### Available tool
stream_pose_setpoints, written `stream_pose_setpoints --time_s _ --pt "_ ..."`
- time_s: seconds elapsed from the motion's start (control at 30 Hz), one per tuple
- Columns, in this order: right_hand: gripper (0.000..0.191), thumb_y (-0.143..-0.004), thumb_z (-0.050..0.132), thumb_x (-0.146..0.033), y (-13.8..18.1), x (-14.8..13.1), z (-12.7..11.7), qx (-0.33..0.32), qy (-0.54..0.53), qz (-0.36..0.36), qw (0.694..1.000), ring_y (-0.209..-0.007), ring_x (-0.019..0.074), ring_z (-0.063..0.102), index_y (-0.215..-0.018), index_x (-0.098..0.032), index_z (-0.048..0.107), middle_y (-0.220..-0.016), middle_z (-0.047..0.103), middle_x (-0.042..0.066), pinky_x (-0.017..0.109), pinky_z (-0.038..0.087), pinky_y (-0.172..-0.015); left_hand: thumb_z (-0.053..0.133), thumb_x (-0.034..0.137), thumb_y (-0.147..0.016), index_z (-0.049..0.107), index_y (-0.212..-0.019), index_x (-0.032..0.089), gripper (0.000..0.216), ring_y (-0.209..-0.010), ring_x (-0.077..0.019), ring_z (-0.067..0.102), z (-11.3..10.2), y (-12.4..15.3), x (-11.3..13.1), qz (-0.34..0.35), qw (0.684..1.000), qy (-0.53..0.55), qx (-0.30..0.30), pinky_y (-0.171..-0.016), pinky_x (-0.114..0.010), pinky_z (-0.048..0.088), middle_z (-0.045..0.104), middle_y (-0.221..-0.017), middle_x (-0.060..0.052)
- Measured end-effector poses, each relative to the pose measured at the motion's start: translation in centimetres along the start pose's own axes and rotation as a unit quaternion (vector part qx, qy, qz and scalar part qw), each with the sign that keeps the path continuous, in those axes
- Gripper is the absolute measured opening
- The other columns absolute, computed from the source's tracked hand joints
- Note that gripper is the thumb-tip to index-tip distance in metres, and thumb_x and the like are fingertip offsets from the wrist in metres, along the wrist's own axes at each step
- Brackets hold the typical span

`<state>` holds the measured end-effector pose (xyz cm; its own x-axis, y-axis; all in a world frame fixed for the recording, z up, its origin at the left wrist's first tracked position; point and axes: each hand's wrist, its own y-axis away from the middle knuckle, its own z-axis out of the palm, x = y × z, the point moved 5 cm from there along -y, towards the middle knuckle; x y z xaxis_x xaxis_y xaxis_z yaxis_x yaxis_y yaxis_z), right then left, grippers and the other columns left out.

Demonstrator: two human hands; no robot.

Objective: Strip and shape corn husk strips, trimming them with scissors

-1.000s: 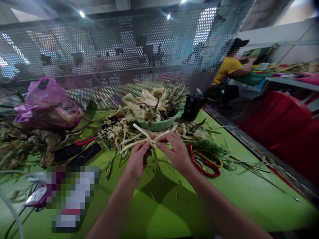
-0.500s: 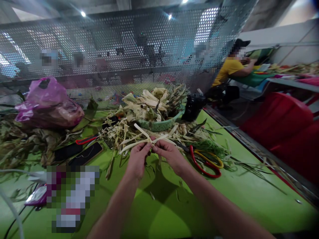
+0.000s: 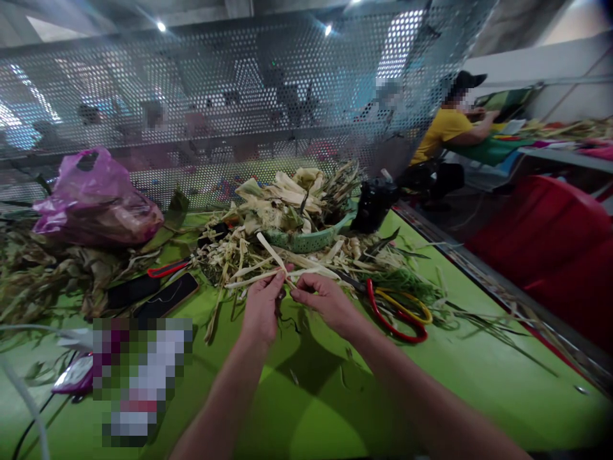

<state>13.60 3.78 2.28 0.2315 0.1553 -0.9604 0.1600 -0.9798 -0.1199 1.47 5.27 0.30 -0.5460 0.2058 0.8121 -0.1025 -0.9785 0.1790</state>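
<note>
My left hand (image 3: 262,308) and my right hand (image 3: 324,299) meet above the green table (image 3: 306,396), both pinching pale husk strips (image 3: 268,260) where they cross. The strips fan out to the left and upward from my fingertips. Just behind them lies a heap of dried husks and leaves (image 3: 249,246). Red and yellow handled scissors (image 3: 397,310) lie on the table right of my right hand.
A green basket (image 3: 311,239) piled with husks stands behind the heap, a black object (image 3: 376,201) beside it. A purple plastic bag (image 3: 96,201) and two phones (image 3: 165,295) lie at left. A perforated metal screen (image 3: 215,108) backs the table. A person in yellow (image 3: 443,131) sits at far right.
My right hand has drawn in toward the left one, so both now pinch the strips close together. The strips have tightened and shifted slightly left.
</note>
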Motion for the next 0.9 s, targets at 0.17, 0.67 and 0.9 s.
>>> stream_pose_setpoints --time_s 0.17,0.67,0.9 --pt "0.026 -0.08 0.062 -0.043 0.0 1.3 0.4 0.012 -0.134 0.06 0.989 -0.062 0.0118 0.046 -0.073 -0.017 0.062 -0.066 0.055 -0.002 0.025 0.035 -0.059 0.073 0.036 -0.069 0.072 -0.091 0.016 0.029 -0.054 -0.0054 0.049 0.1 -0.2 0.5 -0.009 0.999 0.01 -0.033 -0.049 -0.016 0.039 0.063 -0.068 0.0" --pt "0.016 -0.07 0.072 -0.034 -0.3 1.8 -1.6 0.141 -0.222 0.03 0.964 -0.07 0.0157 0.057 -0.08 -0.021 0.073 -0.076 0.068 0.001 0.029 0.043 -0.067 0.065 0.037 -0.074 0.063 -0.076 0.015 0.021 -0.056 -0.0081 0.044 0.1 -0.3 -0.1 -0.001 0.995 -0.065 -0.073 -0.051 -0.021 0.034 0.055 -0.067 0.001" --pt "0.021 -0.071 0.072 -0.037 -0.2 2.4 -1.5 0.143 -0.196 0.028 0.97 -0.072 0.0184 0.059 -0.083 -0.02 0.073 -0.077 0.07 0.003 0.033 0.046 -0.07 0.069 0.045 -0.07 0.061 -0.074 0.015 0.032 -0.045 -0.0047 0.027 0.4 0.3 0.3 -0.008 0.982 -0.179 -0.067 -0.044 -0.02 0.017 0.035 -0.051 0.007"
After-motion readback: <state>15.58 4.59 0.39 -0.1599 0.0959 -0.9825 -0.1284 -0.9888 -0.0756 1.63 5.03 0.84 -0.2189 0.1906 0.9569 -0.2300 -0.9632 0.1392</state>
